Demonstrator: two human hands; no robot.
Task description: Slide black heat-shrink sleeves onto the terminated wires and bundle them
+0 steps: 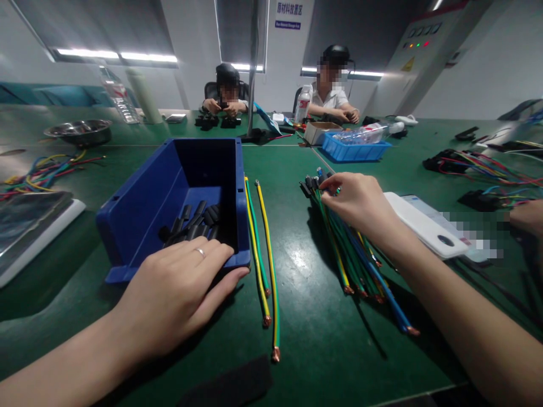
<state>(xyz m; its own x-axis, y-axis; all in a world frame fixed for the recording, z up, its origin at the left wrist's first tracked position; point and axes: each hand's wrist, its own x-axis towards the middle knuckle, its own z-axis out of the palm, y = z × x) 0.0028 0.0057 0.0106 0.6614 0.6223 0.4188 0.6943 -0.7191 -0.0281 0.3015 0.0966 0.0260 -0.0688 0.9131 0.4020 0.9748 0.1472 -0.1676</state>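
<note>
Your left hand lies flat and spread over the near rim of the blue bin holding black sleeves. Your right hand pinches the sleeved ends of the wire bundle on the green counter; three yellow-green wires lie between.

A factory assembly workshop is shown, with long workbenches covered in green matting under strip lighting. Bundles of coloured wires and a blue parts bin are laid out nearby, and two seated workers are seen at the far side. A grey electrical control cabinet with indicator lamps is placed far right, beside a wall sign.
</note>
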